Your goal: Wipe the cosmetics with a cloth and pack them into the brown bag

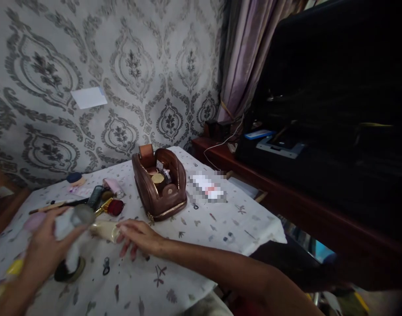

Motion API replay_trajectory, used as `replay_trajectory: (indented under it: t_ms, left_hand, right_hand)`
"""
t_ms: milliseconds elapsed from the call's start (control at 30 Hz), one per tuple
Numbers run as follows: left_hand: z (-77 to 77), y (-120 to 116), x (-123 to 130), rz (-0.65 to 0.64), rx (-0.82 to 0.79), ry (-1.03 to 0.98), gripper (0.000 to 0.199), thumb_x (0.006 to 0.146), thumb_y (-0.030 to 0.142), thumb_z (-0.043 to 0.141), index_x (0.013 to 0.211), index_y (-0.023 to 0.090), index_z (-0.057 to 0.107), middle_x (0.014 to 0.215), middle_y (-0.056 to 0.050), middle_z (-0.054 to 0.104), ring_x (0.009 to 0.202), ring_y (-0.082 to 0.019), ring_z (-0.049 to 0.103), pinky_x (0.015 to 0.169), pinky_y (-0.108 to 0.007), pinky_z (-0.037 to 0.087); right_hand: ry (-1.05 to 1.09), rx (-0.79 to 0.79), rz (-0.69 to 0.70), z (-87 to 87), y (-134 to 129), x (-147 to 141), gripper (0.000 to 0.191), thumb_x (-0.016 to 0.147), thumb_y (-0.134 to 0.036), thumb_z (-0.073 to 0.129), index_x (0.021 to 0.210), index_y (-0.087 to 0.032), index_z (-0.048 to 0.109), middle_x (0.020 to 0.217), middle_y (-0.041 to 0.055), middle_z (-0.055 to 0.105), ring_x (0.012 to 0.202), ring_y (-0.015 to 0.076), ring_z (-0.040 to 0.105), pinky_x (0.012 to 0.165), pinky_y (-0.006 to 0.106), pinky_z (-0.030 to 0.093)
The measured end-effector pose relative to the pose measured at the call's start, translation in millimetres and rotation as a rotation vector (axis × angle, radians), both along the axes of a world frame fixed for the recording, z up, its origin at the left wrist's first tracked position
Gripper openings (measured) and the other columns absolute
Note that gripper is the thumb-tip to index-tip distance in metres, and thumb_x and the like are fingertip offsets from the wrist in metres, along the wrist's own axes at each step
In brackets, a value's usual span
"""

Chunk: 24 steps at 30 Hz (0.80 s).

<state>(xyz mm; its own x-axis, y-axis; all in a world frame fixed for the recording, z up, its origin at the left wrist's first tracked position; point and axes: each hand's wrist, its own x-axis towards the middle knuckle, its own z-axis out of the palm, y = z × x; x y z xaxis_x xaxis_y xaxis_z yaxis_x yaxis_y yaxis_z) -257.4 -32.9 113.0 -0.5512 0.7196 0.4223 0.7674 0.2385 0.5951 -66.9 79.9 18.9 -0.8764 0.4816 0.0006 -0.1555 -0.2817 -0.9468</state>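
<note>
My left hand (44, 248) is closed around a white bottle (65, 224) with a greyish round top, smeared by motion. Below it on the table is a dark round item (69, 272), partly covered by something white. At the middle of the table's near side, my right hand (138, 239) has its fingertips on the end of a cream-coloured tube (104, 230); its lower fingers hang loosely curled. Just beyond stands a brown zip cosmetic bag (161, 204), its top open, with a gold-lidded item (157, 178) and other small things inside.
Left of the bag lie a red-and-gold item (115, 207), a dark bottle (95, 196), a pink tube (113, 188), a navy round case (74, 177) and brushes (58, 205). A blurred-out white item (207, 186) lies right. A dark red wooden desk (279, 180) adjoins.
</note>
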Motion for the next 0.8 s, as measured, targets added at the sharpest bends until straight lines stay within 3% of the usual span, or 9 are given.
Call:
replay_trajectory:
  t_ms: [100,200,267,500,667,800]
  left_hand:
    - [-27.5,25,30,-0.243,-0.007,0.216,0.072,0.07,0.082,0.057,0.113,0.023,0.059,0.111,-0.009,0.066,0.102,-0.032,0.064,0.088,-0.044,0.053]
    - [-53.4,36,54,-0.474,0.068,0.426,0.052,0.085,0.064,0.056,0.115,0.022,0.061,0.109,-0.01,0.066,0.102,-0.028,0.064,0.088,-0.038,0.053]
    - [-64.6,39,61,-0.534,0.12,0.504,0.041,0.09,0.054,0.055,0.114,0.022,0.062,0.107,-0.01,0.066,0.099,-0.027,0.064,0.086,-0.037,0.053]
    - [-76.8,35,58,-0.48,0.179,0.343,0.029,0.095,0.039,0.048,0.115,0.021,0.059,0.109,-0.009,0.066,0.102,-0.025,0.064,0.089,-0.037,0.053]
    - [-81.8,26,60,-0.429,0.13,0.117,0.029,0.095,0.04,0.046,0.112,0.022,0.06,0.111,-0.009,0.066,0.105,-0.024,0.065,0.091,-0.036,0.053]
    - [-80.2,26,62,-0.365,0.091,-0.05,0.03,0.095,0.043,0.045,0.11,0.022,0.059,0.113,-0.008,0.066,0.107,-0.024,0.063,0.094,-0.036,0.051]
  right_hand:
    - [0.078,-0.227,-0.004,5.2,2,-6,0.066,0.083,-0.076,0.054,0.12,-0.022,0.053,0.089,-0.0001,0.061,0.057,0.0116,0.063,0.044,0.02,0.044]
    - [0.078,-0.378,-0.059,6.1,5,-6,0.053,0.089,-0.07,0.05,0.104,-0.02,0.055,0.074,-0.0037,0.058,0.048,0.0084,0.054,0.04,0.017,0.037]
    - [0.057,-0.426,-0.083,4.0,8,-4,0.047,0.089,-0.067,0.053,0.093,-0.02,0.053,0.067,-0.0057,0.054,0.044,0.0072,0.048,0.039,0.017,0.033]
    - [0.047,-0.393,-0.015,-9.1,12,-10,0.046,0.079,-0.06,0.067,0.095,-0.023,0.045,0.071,-0.0071,0.057,0.044,0.0103,0.055,0.038,0.018,0.032]
    - [0.023,-0.195,-0.072,-17.7,8,-11,0.063,0.067,-0.071,0.071,0.098,-0.023,0.045,0.079,-0.0059,0.055,0.052,0.0084,0.052,0.042,0.019,0.038]
    - [0.038,-0.049,-0.094,-12.8,5,-1,0.069,0.064,-0.076,0.071,0.102,-0.023,0.047,0.084,-0.0052,0.053,0.06,0.0082,0.049,0.047,0.02,0.039]
